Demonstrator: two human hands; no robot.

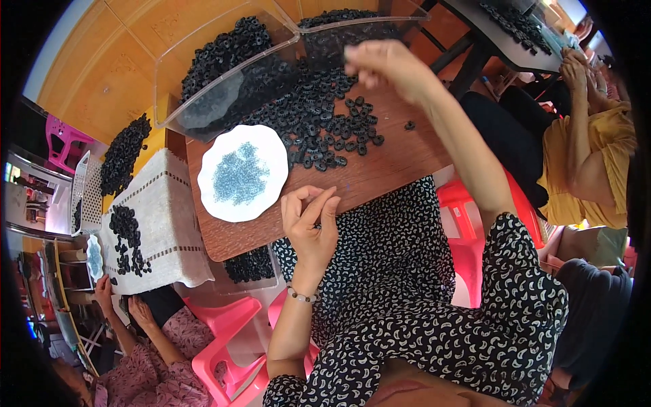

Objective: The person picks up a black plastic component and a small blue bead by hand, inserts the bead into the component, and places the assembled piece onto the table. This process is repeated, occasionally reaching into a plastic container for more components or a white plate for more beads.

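My left hand (308, 227) is raised over the near edge of the brown wooden table (400, 152), thumb and fingertips pinched together. Whatever it pinches is too small to make out. Beside it lies a white scalloped plate (212, 198) heaped with tiny grey-blue, see-through pieces. My right hand (390, 64) reaches across to the far side, in front of a clear plastic bin; its fingers are smeared by motion. Small black oval parts (325, 129) with holes are spread between the plate and the bin. One black part (409, 125) sits apart on the right.
Two clear bins (227, 78) of black parts stand along the far edge. On the left, a co-worker's hands (139, 311) are by a cloth-covered table (169, 237) with more parts. Another person (590, 156) sits at right. Pink plastic chairs (230, 339) stand below.
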